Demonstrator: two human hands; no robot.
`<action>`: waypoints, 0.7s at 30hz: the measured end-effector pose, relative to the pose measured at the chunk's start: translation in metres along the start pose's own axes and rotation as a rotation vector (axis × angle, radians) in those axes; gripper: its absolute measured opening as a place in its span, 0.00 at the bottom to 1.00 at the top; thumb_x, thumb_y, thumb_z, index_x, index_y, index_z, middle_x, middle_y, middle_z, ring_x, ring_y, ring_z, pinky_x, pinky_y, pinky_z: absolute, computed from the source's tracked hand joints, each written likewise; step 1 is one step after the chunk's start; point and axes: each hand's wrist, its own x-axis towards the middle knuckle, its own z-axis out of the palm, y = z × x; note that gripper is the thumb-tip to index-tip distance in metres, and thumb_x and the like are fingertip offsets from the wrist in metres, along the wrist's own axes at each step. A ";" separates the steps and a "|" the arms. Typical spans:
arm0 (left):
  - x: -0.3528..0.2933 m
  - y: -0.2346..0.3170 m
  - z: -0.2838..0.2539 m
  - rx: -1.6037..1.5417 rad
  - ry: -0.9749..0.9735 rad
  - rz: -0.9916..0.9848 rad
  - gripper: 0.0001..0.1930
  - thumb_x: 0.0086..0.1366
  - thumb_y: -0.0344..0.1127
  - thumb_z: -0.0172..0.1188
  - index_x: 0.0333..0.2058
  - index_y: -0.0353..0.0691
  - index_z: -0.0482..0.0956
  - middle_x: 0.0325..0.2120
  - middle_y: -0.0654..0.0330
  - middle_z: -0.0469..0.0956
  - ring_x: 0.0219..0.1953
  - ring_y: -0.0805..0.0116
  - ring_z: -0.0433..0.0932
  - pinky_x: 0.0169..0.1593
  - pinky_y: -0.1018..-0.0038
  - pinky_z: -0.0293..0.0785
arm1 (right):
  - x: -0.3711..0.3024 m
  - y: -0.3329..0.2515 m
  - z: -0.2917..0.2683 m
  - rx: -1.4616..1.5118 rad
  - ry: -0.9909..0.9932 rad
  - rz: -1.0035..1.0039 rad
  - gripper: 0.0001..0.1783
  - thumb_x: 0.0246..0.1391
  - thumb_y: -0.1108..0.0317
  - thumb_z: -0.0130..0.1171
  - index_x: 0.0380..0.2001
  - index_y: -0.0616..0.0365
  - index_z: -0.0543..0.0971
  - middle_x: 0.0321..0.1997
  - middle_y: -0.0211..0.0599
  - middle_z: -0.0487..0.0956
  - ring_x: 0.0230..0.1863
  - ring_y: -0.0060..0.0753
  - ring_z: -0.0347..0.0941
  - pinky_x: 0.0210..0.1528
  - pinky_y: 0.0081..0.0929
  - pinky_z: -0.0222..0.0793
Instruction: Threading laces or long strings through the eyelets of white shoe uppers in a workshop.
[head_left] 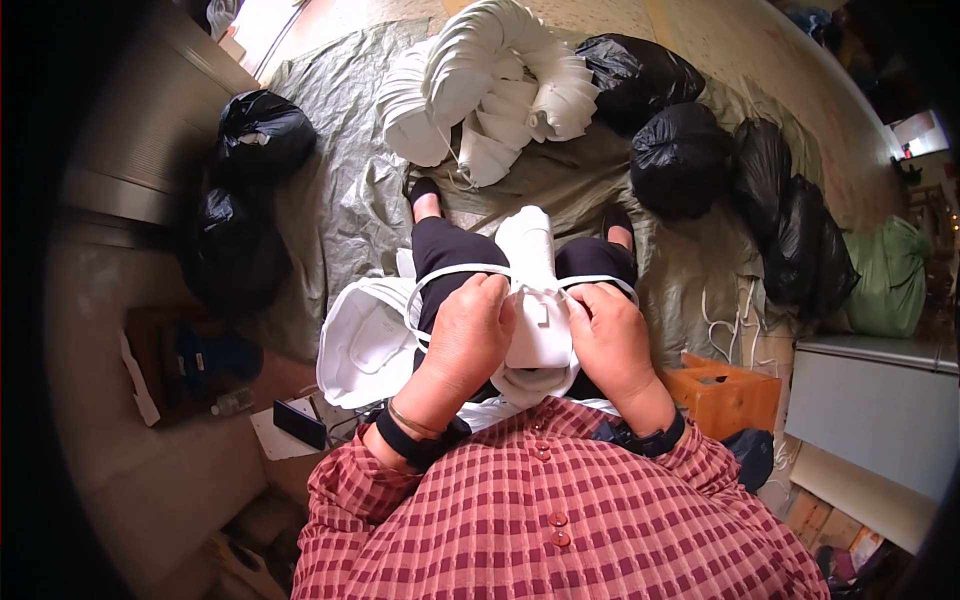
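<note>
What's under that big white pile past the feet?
A crinkled grey-green sheet shows along the near edge of the heap of curved white pieces; what lies right beneath is covered.

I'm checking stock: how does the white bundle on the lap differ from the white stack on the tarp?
The white bundle looks fairly straight, between left hand and right hand; the white stack curves on the tarp. The stack is bigger, with fanned edges; the bundle looks smoother. Both are white.
</note>
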 end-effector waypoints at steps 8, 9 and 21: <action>0.008 0.012 -0.018 0.082 -0.185 0.147 0.05 0.62 0.26 0.57 0.38 0.35 0.75 0.33 0.46 0.77 0.35 0.42 0.79 0.39 0.56 0.76 | 0.003 -0.005 -0.008 -0.285 -0.120 -0.438 0.14 0.53 0.75 0.57 0.44 0.59 0.78 0.37 0.42 0.79 0.36 0.44 0.80 0.36 0.35 0.78; 0.012 0.013 -0.023 0.167 -0.324 0.196 0.11 0.60 0.26 0.57 0.43 0.37 0.75 0.34 0.47 0.77 0.36 0.44 0.80 0.41 0.57 0.78 | 0.006 -0.006 -0.008 -0.390 -0.138 -0.467 0.12 0.52 0.73 0.57 0.41 0.59 0.78 0.36 0.40 0.79 0.34 0.37 0.81 0.33 0.30 0.79; 0.027 -0.001 -0.019 0.031 -0.189 0.344 0.05 0.56 0.29 0.65 0.32 0.38 0.81 0.35 0.55 0.75 0.44 0.56 0.76 0.45 0.65 0.72 | 0.018 -0.020 -0.047 0.779 -0.550 -0.232 0.03 0.61 0.74 0.59 0.38 0.57 0.76 0.42 0.31 0.76 0.48 0.25 0.73 0.54 0.23 0.67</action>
